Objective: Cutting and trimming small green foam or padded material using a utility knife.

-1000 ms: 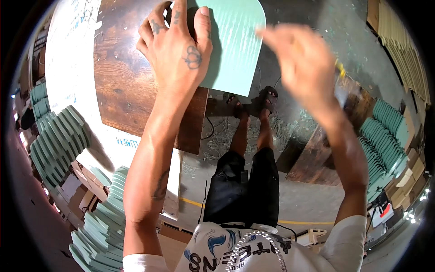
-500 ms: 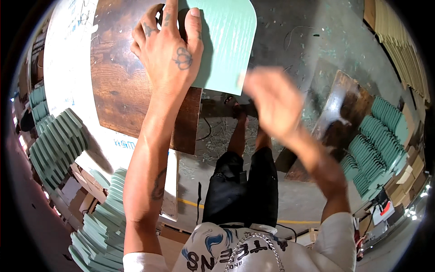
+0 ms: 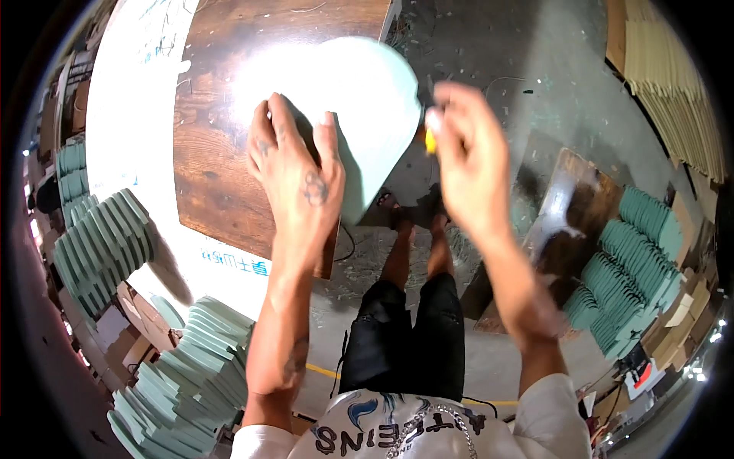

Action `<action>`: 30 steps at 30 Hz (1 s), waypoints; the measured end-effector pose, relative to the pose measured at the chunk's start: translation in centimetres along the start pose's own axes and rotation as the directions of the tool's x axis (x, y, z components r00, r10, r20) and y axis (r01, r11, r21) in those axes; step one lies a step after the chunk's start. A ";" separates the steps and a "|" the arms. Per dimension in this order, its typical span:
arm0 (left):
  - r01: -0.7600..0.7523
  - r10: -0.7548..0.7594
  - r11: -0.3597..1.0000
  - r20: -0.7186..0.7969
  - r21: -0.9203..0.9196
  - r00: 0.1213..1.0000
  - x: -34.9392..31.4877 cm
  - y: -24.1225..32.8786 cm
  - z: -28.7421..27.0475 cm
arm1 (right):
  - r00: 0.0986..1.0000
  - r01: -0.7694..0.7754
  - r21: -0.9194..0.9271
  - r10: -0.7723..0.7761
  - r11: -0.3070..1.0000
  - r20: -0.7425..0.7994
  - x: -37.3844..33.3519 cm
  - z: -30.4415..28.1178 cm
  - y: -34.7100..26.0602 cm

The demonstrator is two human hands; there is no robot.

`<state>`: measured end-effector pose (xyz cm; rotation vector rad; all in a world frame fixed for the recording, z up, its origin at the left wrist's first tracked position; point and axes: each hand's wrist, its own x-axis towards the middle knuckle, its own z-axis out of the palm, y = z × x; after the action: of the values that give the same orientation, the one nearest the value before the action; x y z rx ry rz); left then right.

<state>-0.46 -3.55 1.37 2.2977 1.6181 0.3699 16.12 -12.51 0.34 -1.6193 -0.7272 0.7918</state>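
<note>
A pale green panel (image 3: pixel 375 115) with a rounded outline lies over the dark wooden board (image 3: pixel 210 164) and juts past its right edge. My left hand (image 3: pixel 302 180) grips the panel's left side, thumb on its face and the other fingers bent over to the left. Strong glare hides where the panel's far left edge runs. My right hand (image 3: pixel 474 153) is just off the panel's right edge, blurred, its fingers curled round a small yellow tool (image 3: pixel 430 141). Most of the tool is hidden in the hand.
Stacks of green pieces stand at the left (image 3: pixel 103 249), lower left (image 3: pixel 183 367) and right (image 3: pixel 631 264). Cream-coloured sheets (image 3: pixel 673 92) lean at the far right. Another brown board (image 3: pixel 566 183) lies to the right. Scraps litter the grey floor (image 3: pixel 474 53).
My left hand and the panel have come nearer to me, and the panel has turned. My right hand has moved slightly up and off the panel's edge, and the yellow tool now shows.
</note>
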 end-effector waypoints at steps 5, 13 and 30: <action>-0.291 0.296 0.937 0.003 0.193 0.955 4.4 -1.9 0.4 | 0.988 -0.062 0.064 0.052 0.996 0.147 -7.7 0.1 1.8; -0.348 0.362 0.924 -0.077 0.157 0.929 5.2 -2.5 1.2 | 0.645 0.762 -0.194 -0.694 0.618 0.320 9.6 0.6 3.1; -0.379 0.391 0.918 -0.106 0.121 0.914 5.2 -3.4 1.5 | 0.733 0.664 -0.343 -0.669 0.664 0.123 3.1 1.6 3.2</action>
<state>-1.07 2.32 -1.18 2.7216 1.2483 0.5490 16.81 -9.65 -3.39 -1.4959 -1.4242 0.0942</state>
